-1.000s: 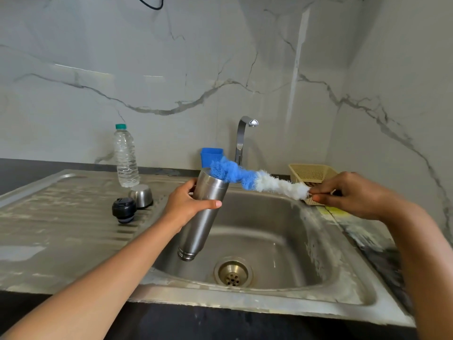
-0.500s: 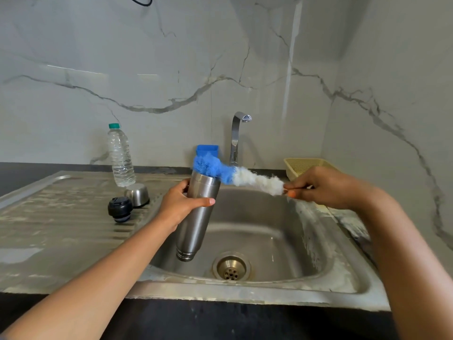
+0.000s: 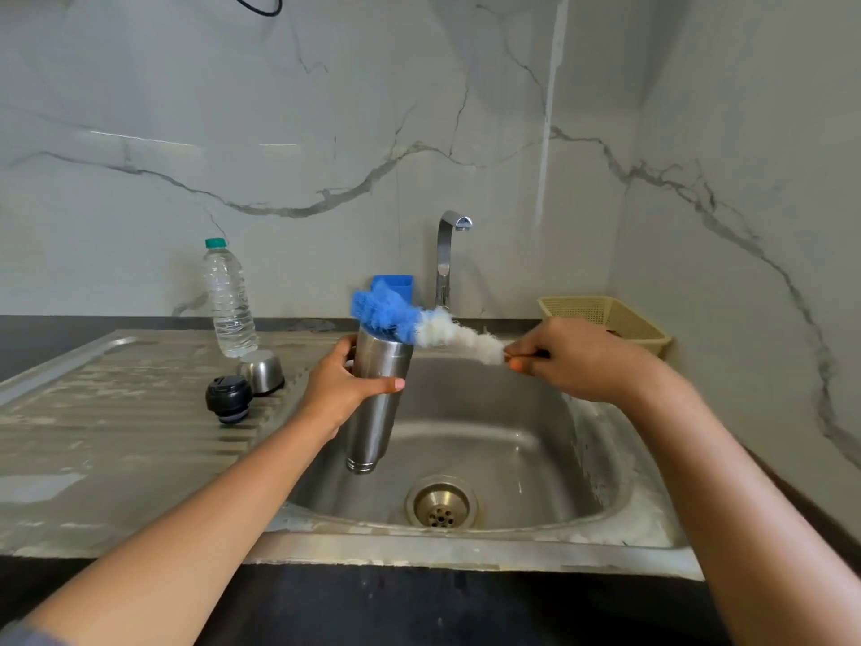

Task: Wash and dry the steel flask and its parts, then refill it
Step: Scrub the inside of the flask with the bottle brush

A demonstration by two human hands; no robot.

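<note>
Sink basin (image 3: 601, 463), flask (image 3: 378, 412) in left hand (image 3: 339, 389), brush (image 3: 389, 314) at its rim

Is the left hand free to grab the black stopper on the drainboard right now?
Probably not yet: the left hand grips the steel flask over the sink. The way itself looks open, since the black stopper sits uncovered on the drainboard, reachable once the flask is set down.
</note>
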